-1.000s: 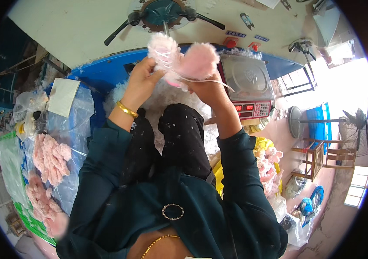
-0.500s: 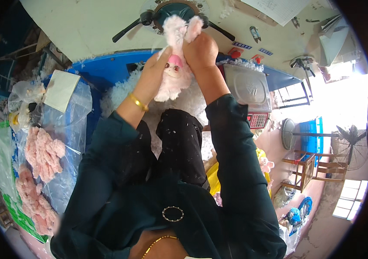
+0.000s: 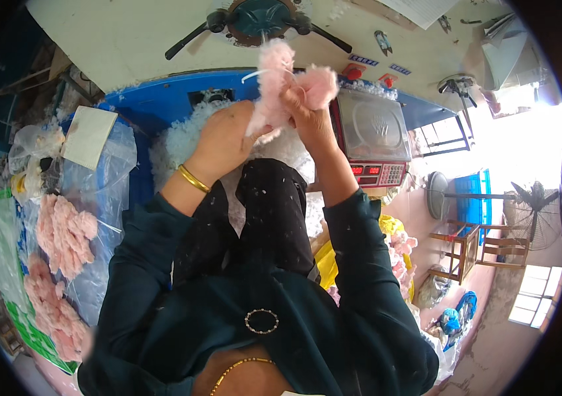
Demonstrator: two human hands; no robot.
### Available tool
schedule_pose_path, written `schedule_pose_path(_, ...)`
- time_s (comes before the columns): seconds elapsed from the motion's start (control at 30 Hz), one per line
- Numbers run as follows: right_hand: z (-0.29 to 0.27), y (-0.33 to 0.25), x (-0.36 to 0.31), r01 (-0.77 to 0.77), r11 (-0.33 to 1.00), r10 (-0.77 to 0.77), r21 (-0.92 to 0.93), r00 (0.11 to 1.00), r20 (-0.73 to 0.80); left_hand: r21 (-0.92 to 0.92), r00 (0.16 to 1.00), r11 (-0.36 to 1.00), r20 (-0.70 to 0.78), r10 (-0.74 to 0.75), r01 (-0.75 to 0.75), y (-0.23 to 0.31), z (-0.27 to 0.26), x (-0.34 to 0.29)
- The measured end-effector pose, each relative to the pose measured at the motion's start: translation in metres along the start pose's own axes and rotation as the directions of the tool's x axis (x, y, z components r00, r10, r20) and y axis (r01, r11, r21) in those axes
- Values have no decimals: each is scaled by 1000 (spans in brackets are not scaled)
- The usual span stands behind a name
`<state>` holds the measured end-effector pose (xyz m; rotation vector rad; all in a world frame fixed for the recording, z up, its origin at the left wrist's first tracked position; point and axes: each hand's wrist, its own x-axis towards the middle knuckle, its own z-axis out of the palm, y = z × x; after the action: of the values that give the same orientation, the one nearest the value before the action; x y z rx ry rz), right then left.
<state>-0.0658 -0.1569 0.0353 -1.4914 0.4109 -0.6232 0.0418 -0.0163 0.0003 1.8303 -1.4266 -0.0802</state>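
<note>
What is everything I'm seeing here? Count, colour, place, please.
Plush piece: one, pink, upper centre
Worktop: one, pale, top
Handled fitting: one, dark green, top centre
Knobs: two, red, top, right of centre
Scale: one, red and silver, right of centre
Stuffing: one heap, white, centre
Plush piles: two, pink, left
Flat card: one, cream, left
Bag: seemingly one, yellow, right
Crate: at least one, blue, right
Fan: one, grey, far right
Bangle: one, gold, centre left
Sleeves: two, dark green, lower centre
Left hand: one, bare, on plush piece
Right hand: one, bare, also on it
</note>
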Motion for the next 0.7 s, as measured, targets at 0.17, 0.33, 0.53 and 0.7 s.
schedule_pose_path(0.17, 21, 6, 8, -179, 777, -6, -604, 957, -290, 378, 976, 923, -159, 146, -76, 30, 22, -1)
schedule_pose_path(0.33, 29, 18, 9, 22, 958, -148, -285, 891, -429, 384, 930, 911, -258, 264, -152, 23, 31, -1)
schedule_pose_path(0.53, 24, 27, 25, 292, 811, -495, -507, 805, -327, 318, 877, 918, -337, 341, -235, -1, 45, 8)
schedule_pose_path(0.7, 21, 32, 42, 178, 952, -269, -248, 872, -409, -122, 931, 985, -359, 68, -119, 19, 47, 2)
